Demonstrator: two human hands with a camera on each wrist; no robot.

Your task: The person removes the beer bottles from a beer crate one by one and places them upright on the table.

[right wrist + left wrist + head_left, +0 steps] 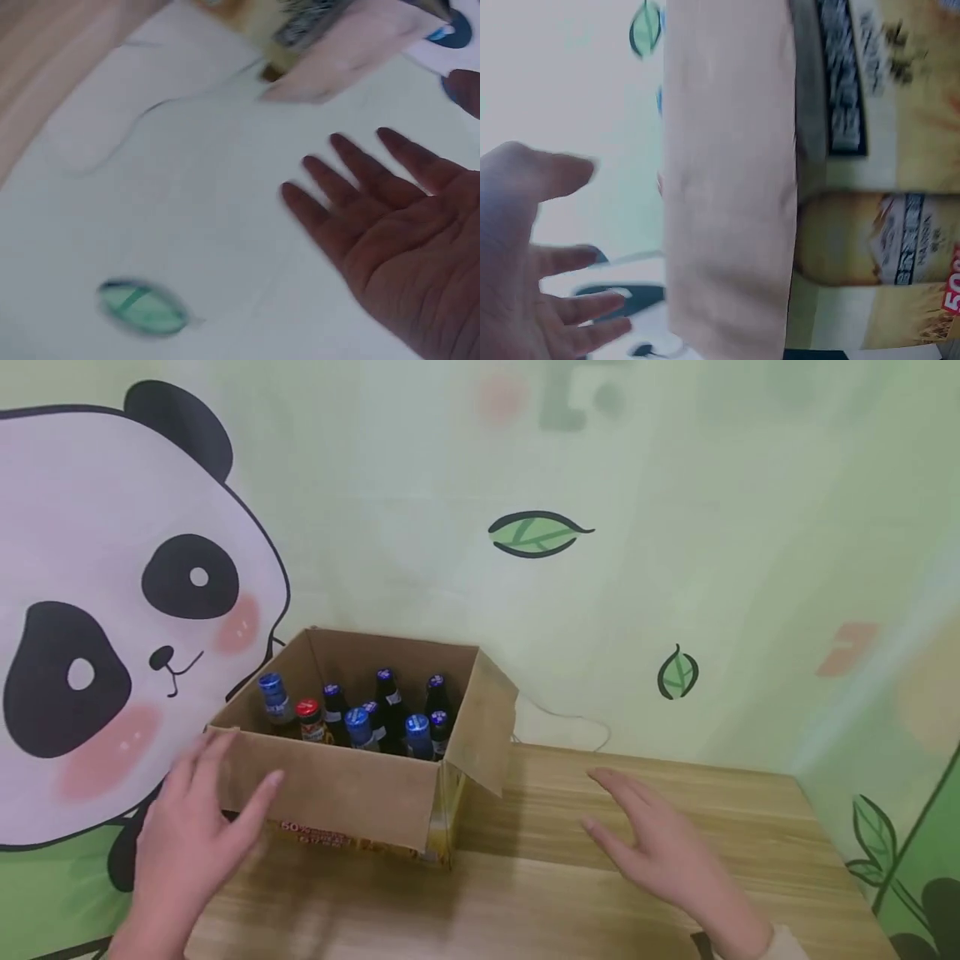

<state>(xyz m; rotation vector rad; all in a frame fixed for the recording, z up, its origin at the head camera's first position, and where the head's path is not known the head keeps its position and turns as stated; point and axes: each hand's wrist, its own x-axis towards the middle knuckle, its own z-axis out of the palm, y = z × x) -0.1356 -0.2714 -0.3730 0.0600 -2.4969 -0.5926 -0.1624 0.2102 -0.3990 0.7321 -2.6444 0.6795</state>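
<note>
An open cardboard box [337,793] stands on the wooden table, its front and right flaps folded outward. Inside it are several bottles with blue caps [358,727] and a jar with a red lid [309,714]. My left hand [191,827] is at the box's front left corner, fingers spread, thumb apart and nothing held. In the left wrist view, the front flap [727,180] hangs beside those fingers, above a printed bottle picture. To the right of the box, my right hand [660,852] hovers over the table with straight fingers and holds nothing.
The wooden table [570,893] reaches to the wall behind and extends right of the box. A thin cord [577,718] runs along the wall by the right flap. The wall carries a painted panda [210,510] and leaves [534,535].
</note>
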